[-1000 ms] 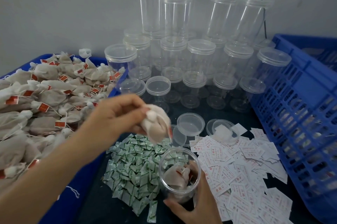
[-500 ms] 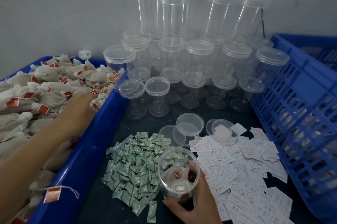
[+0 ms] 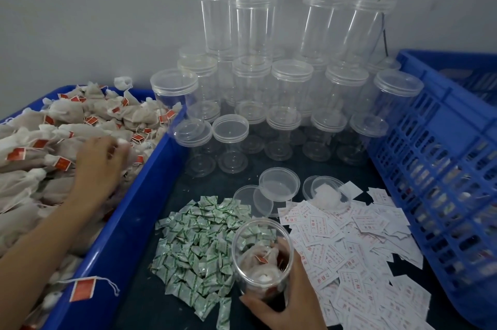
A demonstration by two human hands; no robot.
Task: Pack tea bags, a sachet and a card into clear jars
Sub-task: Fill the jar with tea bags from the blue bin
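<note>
Jar (image 3: 258, 246), base partly hidden by right hand (image 3: 291, 305)

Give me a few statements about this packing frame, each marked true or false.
1. The right hand grips a clear jar with tea bags inside. True.
2. The white cards lie to the right of the green sachets. True.
3. The left hand rests on the green sachets. False: it is on the heap of tea bags in the blue bin.
4. The held jar has its lid on. False: its mouth is open.
</note>
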